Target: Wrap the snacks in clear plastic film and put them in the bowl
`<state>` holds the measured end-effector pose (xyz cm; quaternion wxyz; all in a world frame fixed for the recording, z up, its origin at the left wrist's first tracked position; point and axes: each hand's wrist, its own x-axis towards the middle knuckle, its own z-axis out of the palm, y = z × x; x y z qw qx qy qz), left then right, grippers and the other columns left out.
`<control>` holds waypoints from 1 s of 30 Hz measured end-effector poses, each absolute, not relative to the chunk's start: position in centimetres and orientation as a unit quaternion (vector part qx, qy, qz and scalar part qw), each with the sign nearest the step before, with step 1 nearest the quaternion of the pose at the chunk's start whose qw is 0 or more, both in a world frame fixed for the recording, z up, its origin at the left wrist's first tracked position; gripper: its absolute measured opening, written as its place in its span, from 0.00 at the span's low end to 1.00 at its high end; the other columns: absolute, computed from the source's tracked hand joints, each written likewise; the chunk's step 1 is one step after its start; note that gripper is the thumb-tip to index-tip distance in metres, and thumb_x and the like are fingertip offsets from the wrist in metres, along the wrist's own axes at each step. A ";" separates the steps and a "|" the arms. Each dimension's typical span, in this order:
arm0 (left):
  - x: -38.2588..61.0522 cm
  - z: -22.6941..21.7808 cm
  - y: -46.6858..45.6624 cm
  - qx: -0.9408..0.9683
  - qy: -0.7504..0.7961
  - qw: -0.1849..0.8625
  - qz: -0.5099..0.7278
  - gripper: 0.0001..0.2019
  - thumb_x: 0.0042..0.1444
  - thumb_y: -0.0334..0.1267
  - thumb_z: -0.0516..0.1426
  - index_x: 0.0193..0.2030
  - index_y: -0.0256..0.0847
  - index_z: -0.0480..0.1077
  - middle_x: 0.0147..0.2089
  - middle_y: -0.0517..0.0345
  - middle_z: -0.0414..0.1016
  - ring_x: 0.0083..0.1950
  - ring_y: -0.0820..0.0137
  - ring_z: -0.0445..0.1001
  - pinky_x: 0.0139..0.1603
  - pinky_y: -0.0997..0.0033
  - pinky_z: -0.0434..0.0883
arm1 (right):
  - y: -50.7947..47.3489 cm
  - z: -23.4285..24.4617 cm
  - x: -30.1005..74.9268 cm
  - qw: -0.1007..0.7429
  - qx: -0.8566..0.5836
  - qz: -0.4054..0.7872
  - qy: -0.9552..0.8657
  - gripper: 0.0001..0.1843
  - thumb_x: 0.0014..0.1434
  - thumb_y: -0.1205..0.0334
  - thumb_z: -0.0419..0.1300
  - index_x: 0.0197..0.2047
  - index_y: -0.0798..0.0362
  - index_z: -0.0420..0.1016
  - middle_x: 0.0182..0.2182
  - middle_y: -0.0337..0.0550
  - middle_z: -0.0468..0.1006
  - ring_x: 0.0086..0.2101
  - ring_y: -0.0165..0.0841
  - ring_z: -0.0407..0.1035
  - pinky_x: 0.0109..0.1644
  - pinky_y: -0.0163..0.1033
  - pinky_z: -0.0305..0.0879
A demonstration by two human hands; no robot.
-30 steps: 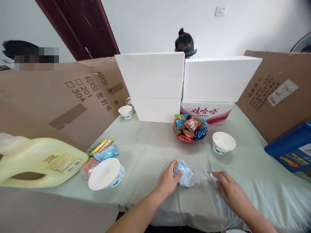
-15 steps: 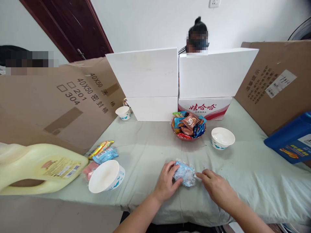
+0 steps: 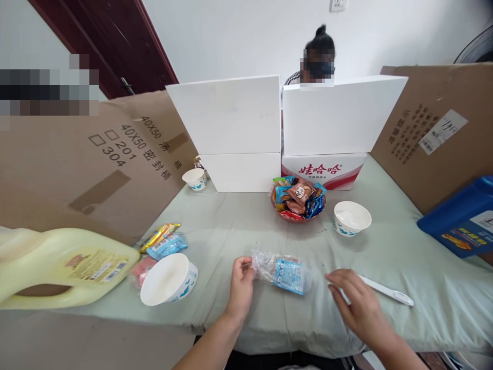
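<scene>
A light-blue snack packet (image 3: 288, 276) lies on the cloth inside crinkled clear plastic wrap (image 3: 265, 264). My left hand (image 3: 242, 288) pinches the left end of that wrap between thumb and fingers. On the other side, my right hand (image 3: 356, 303) hovers a little away from the packet, its fingers loosely apart, and I see nothing between them. A long white plastic utensil (image 3: 393, 294) with a rounded end lies on the cloth just right of this hand; its other end is hidden behind the fingers.
A bowl of wrapped snacks (image 3: 298, 203) stands ahead, beside a white paper bowl (image 3: 352, 218). At left are a tilted paper bowl (image 3: 169, 280), snack packets (image 3: 167, 246) and a yellow jug (image 3: 69, 267). A blue bottle (image 3: 458, 218) lies right. White panels (image 3: 231, 118) and cardboard (image 3: 442, 118) surround the table.
My left hand has slid left, stretching the wrap out from the packet. My right hand has drawn back to the right. The white utensil now shows on the cloth.
</scene>
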<state>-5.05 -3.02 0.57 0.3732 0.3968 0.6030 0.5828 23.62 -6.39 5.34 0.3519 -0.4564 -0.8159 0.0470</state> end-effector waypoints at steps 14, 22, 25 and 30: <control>-5.5 1.7 -2.7 0.815 0.537 0.061 0.207 0.20 0.59 0.34 0.57 0.59 0.40 0.65 0.53 0.47 0.72 0.51 0.57 0.69 0.50 0.53 0.70 | -3.2 1.2 20.6 0.131 -0.561 0.040 -0.817 0.24 0.63 0.62 0.52 0.62 0.52 0.62 0.61 0.54 0.64 0.53 0.44 0.69 0.50 0.48 0.71; -5.6 4.7 -0.2 0.772 0.563 0.158 0.249 0.13 0.64 0.35 0.50 0.33 0.40 0.74 0.34 0.56 0.72 0.38 0.67 0.71 0.40 0.69 0.67 | -1.1 3.1 20.0 0.212 -0.546 0.046 -0.809 0.21 0.66 0.61 0.49 0.61 0.52 0.65 0.55 0.50 0.72 0.51 0.42 0.69 0.52 0.49 0.69; -6.1 5.5 2.0 0.733 0.612 0.180 0.234 0.14 0.63 0.38 0.50 0.27 0.40 0.71 0.26 0.61 0.69 0.28 0.70 0.68 0.32 0.72 0.64 | -0.1 4.1 18.9 0.232 -0.496 0.069 -0.834 0.15 0.66 0.62 0.49 0.51 0.53 0.73 0.46 0.49 0.77 0.47 0.40 0.70 0.54 0.48 0.67; -6.2 6.5 3.7 0.684 0.645 0.052 0.336 0.09 0.60 0.31 0.49 0.41 0.38 0.71 0.39 0.51 0.73 0.42 0.64 0.71 0.45 0.64 0.67 | 1.4 4.3 17.5 0.166 -0.494 0.122 -0.845 0.19 0.63 0.72 0.47 0.51 0.54 0.73 0.47 0.47 0.77 0.47 0.38 0.70 0.53 0.44 0.65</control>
